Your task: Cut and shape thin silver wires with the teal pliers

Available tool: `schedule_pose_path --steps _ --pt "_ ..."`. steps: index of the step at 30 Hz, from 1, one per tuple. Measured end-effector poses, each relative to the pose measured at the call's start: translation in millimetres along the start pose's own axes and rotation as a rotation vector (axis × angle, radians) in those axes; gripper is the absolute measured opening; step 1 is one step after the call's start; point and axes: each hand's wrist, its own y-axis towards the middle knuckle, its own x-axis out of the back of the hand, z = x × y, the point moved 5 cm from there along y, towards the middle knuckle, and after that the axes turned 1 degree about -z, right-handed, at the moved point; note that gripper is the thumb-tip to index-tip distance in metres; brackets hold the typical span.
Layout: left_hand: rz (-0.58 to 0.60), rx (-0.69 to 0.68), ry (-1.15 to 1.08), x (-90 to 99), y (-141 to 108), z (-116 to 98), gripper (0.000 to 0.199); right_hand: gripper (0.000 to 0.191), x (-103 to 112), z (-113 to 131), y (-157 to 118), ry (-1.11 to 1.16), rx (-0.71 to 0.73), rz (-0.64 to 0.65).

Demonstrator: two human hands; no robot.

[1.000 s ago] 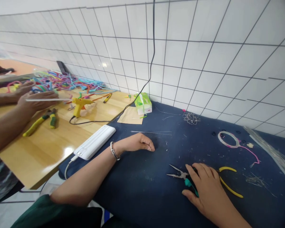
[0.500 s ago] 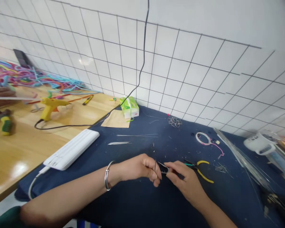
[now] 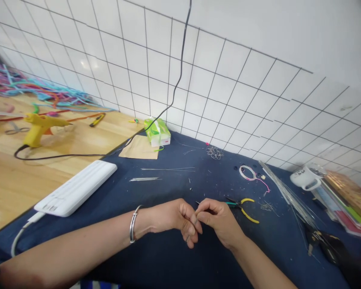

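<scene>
My left hand (image 3: pixel 185 220), with a silver bangle (image 3: pixel 132 225) at its wrist, is closed in a pinch around a thin metal wire (image 3: pixel 188 239), mostly hidden by the fingers. Against its fingertips, my right hand (image 3: pixel 215 216) pinches a small, thin metal piece whose dark pointed tip (image 3: pixel 197 202) shows above the fingers; its kind is hidden. Just beyond the right hand lie pliers (image 3: pixel 247 209) with yellow handles, and another tool with a teal handle (image 3: pixel 232 204) beside them. Wire clippings (image 3: pixel 268 206) lie further right. Straight wires (image 3: pixel 144 179) rest ahead of my left hand.
A white power strip (image 3: pixel 78 188) is on the left, near a yellow glue gun (image 3: pixel 39 128). Tissues (image 3: pixel 157 132), a wire tangle (image 3: pixel 214 152) and a ring-shaped coil (image 3: pixel 247 172) lie along the back. On the right are long wires (image 3: pixel 285 192) and a white mug (image 3: pixel 305 178).
My right hand has come up against the left fingertips, closing the gap between them. The bent metal piece it held is now mostly covered. The view has shifted to the right.
</scene>
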Motion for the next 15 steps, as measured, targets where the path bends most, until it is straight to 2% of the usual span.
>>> schedule_pose_path --steps 7,12,15 --pt "0.031 0.014 -0.032 4.6 1 0 0.023 0.013 11 -4 1 -0.069 0.034 -0.075" --pt "-0.043 -0.054 0.151 13.9 0 -9 0.017 0.01 6 2 1 -0.168 0.019 -0.008" --pt "-0.049 -0.051 0.192 17.6 -1 -13 0.018 0.011 1 11 2 -0.283 0.065 0.002"
